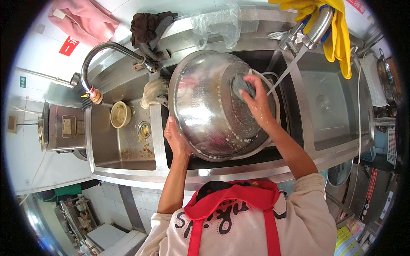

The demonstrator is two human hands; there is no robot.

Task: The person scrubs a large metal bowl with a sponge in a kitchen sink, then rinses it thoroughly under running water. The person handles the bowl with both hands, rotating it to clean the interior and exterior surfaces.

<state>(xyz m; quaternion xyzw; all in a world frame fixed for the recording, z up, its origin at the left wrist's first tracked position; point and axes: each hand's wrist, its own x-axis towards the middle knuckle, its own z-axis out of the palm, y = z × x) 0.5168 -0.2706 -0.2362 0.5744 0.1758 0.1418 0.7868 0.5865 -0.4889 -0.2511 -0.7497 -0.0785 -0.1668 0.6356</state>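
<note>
A large steel basin (205, 96), tilted with its outer bottom up and wet with suds, lies over the middle sink (294, 128). My left hand (176, 137) grips its rim at the lower left. With my right hand (259, 102) I press a grey-green scrubbing pad (241, 86) against the basin's bottom. Water runs from the right faucet (320, 25) and passes just right of my right hand. A beige cloth (156, 92) hangs over the divider on the left. What lies beneath the basin is mostly hidden.
The left sink (109, 156) holds a cream bowl (120, 115) and food scraps by the drain, under a second faucet (112, 44). Yellow rubber gloves (339, 38) drape over the right faucet. The right sink (336, 121) holds water. Dark cloths (147, 28) and plastic film (221, 24) lie along the back ledge.
</note>
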